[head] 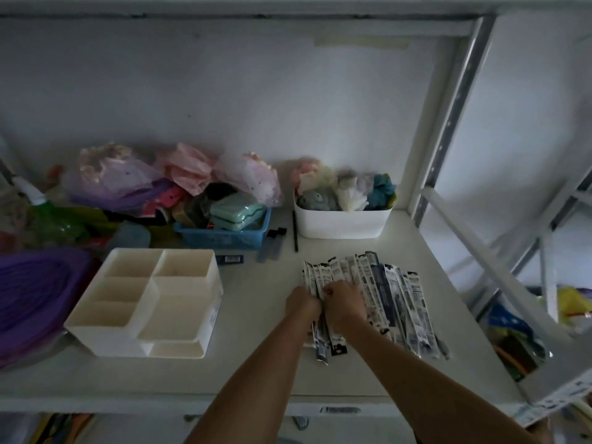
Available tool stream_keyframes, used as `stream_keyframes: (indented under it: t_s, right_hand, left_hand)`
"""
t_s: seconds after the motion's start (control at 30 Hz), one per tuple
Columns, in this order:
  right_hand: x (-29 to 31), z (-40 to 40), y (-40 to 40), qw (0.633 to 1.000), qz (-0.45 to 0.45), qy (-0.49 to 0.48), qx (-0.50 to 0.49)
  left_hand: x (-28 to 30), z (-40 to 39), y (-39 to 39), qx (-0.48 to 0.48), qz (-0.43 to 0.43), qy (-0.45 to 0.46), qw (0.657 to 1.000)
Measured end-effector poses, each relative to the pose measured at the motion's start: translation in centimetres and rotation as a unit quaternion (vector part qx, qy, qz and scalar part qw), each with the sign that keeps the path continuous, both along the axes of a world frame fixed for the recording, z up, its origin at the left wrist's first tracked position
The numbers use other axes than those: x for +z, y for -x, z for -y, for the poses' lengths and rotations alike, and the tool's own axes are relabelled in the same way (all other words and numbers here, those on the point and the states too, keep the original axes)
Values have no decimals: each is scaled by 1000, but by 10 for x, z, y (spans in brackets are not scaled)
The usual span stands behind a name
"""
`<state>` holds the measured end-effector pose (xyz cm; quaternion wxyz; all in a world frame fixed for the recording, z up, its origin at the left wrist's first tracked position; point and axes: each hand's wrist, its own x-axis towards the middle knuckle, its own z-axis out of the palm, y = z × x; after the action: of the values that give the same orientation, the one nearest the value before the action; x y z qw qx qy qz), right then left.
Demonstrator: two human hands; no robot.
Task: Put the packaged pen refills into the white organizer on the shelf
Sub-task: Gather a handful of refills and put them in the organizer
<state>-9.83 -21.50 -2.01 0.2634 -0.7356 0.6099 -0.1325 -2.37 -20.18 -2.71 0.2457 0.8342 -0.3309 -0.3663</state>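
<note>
Several packaged pen refills [397, 299], long black-and-white packets, lie fanned out on the white shelf at centre right. My left hand [302, 304] and my right hand [344, 304] sit side by side on the left part of the pile, fingers closed around a bunch of the packets. The white organizer [150, 302], with several open compartments, stands on the shelf to the left of my hands, about a hand's width away, and looks empty.
A white bin [342, 221] of soft items stands behind the pile. A blue basket [224, 233] with green cases, plastic bags [179, 177], a purple lid [32, 293] and loose pens [272, 245] crowd the back and left. The metal shelf post [448, 123] rises at right.
</note>
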Motion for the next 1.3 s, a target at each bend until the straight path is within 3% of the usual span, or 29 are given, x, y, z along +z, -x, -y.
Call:
stream_keyframes:
  t_s: [0.1,0.2,0.3,0.4,0.47,0.57,0.63,0.7,0.87,1.0,1.2,1.3]
  right_hand:
    - [6,0,3,997,24,66,12]
    - [28,3,-4,989,111,99,17]
    - [68,1,-34,980,181,2,85]
    - [114,-8,-75,963,236,26,129]
    - [142,-15,-104,949,271,77,143]
    - [173,-36,-152,926,322,136,143]
    - [182,-56,-184,918,320,184,147]
    - [179,-74,-217,912,314,218,151]
    - [154,-100,-279,932,269,210,119]
    - [135,-114,-297,949,226,206,83]
    - [119,-112,-293,956,217,196,20]
    - [110,-108,-294,960,209,181,29]
  left_hand:
    - [16,-1,-11,-19,-50,-44,998]
    - [38,-6,-34,-13,-41,-20,999]
    - [73,-16,-63,-17,-113,103,988]
    - [118,-32,-93,-42,-137,251,957]
    - [149,-46,-117,-61,-41,310,948]
    - [172,-74,-164,-94,199,335,916]
    - [174,-91,-195,-115,346,297,883]
    - [169,-102,-229,-157,428,267,849]
    - [149,-126,-297,-198,268,341,879]
    - [129,-137,-323,-265,169,366,876]
    - [109,-137,-335,-233,255,404,847]
    - [99,-138,-337,-213,244,373,869]
